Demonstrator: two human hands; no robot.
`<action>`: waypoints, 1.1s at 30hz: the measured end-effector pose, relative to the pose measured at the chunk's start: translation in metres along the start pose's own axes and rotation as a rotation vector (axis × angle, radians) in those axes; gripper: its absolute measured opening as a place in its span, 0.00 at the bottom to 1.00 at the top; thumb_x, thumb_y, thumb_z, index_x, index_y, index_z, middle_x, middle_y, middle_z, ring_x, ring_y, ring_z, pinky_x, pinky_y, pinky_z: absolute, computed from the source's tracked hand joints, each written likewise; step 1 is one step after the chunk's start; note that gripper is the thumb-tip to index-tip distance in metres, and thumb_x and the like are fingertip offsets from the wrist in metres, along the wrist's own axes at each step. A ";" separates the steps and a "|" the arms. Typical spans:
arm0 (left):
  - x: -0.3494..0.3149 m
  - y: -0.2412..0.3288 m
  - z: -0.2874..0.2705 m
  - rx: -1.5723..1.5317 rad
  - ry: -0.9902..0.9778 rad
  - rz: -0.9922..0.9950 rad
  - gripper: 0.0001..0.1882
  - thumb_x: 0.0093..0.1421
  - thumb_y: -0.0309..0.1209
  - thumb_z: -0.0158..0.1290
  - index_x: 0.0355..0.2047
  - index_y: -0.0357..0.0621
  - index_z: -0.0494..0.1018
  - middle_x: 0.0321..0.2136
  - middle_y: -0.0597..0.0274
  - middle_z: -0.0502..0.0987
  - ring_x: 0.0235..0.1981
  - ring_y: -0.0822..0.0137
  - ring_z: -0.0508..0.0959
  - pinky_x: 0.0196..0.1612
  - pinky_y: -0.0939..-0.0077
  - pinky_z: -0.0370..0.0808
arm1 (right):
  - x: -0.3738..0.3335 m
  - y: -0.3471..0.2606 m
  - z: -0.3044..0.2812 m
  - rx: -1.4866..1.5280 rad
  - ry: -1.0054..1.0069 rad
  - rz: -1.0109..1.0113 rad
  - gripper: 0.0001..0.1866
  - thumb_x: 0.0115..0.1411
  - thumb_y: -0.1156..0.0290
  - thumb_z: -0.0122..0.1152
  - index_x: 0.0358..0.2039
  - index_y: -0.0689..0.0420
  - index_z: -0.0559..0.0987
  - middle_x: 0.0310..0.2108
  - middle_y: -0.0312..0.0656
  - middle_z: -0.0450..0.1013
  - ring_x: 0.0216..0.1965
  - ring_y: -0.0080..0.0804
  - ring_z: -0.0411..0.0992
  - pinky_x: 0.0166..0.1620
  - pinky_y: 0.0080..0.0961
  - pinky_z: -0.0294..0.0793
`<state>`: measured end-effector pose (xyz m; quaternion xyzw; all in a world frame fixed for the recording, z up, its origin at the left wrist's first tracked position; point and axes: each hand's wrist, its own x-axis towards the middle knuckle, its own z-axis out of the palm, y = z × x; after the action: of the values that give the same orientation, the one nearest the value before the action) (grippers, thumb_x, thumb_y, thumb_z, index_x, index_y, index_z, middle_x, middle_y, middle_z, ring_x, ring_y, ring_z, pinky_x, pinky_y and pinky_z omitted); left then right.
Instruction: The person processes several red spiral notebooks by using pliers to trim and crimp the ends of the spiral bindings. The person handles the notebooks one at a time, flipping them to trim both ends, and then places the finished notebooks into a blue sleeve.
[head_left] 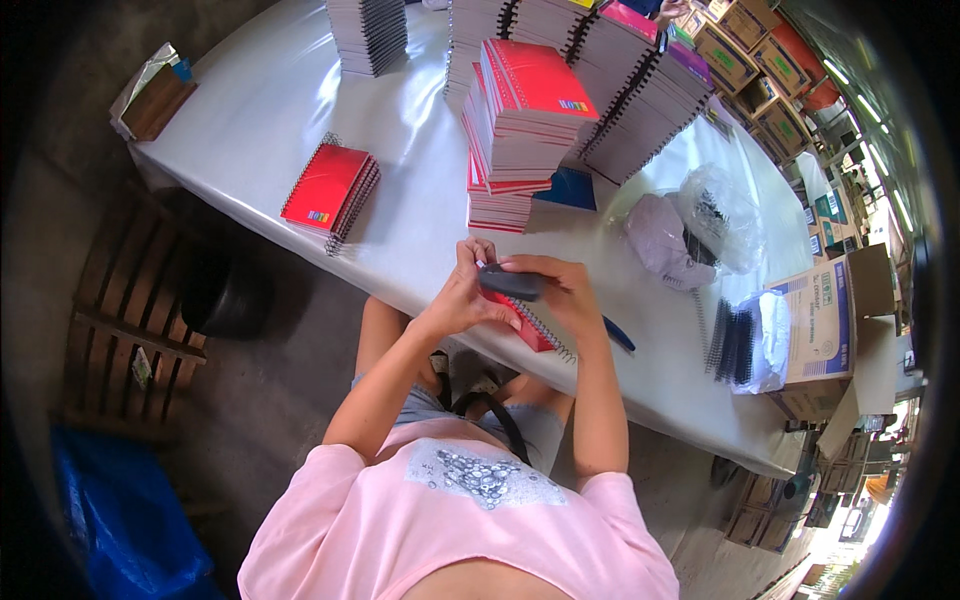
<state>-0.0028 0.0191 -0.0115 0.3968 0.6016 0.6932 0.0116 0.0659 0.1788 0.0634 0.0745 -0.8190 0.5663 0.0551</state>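
Observation:
At the table's near edge, my left hand [463, 297] is closed around a small red notebook [532, 337], its thumb lying along the cover. A wire spiral [552, 338] runs along the notebook's edge, and its end sticks out past the near corner. My right hand [567, 288] grips a dark, rounded hand tool [510, 284] over the spiral's far end; the tool's exact kind and tip are hidden. Just beyond my hands stands a tall stack of red-covered page blocks [535, 85]. Off to the left lies a pile of spiral-bound red notebooks [330, 188].
A blue slim tool [619, 335] lies right of my hands. Tall stacks of spiral-bound notebooks [640, 105] stand at the back. Right are plastic bags [690, 230], black spirals [733, 342] and an open cardboard box [815, 315]. A dark blue booklet [568, 188] lies beside the red stack.

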 end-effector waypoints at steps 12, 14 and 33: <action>-0.008 0.022 -0.007 -0.427 0.150 -0.376 0.09 0.57 0.26 0.57 0.36 0.40 0.68 0.31 0.70 0.69 0.32 0.78 0.67 0.39 0.86 0.65 | -0.103 0.013 -0.037 -0.834 0.429 0.343 0.26 0.58 0.66 0.52 0.58 0.52 0.65 0.60 0.51 0.56 0.61 0.51 0.54 0.60 0.45 0.52; -0.015 0.007 -0.005 -0.428 0.207 -0.307 0.11 0.58 0.26 0.56 0.39 0.40 0.68 0.32 0.69 0.70 0.34 0.78 0.68 0.40 0.85 0.66 | -0.120 0.019 0.004 -0.995 0.414 0.378 0.26 0.59 0.63 0.51 0.59 0.50 0.65 0.60 0.50 0.57 0.60 0.49 0.54 0.59 0.48 0.52; -0.008 0.024 0.008 -0.385 0.381 -0.338 0.10 0.49 0.21 0.63 0.29 0.37 0.72 0.28 0.68 0.74 0.32 0.79 0.71 0.36 0.84 0.71 | -0.124 0.021 0.014 -0.682 0.742 0.253 0.22 0.61 0.63 0.51 0.56 0.44 0.68 0.48 0.45 0.64 0.49 0.45 0.61 0.52 0.43 0.57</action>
<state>0.0181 0.0152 0.0039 0.1447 0.5081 0.8444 0.0887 0.1837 0.1806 0.0174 -0.2530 -0.8849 0.2575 0.2942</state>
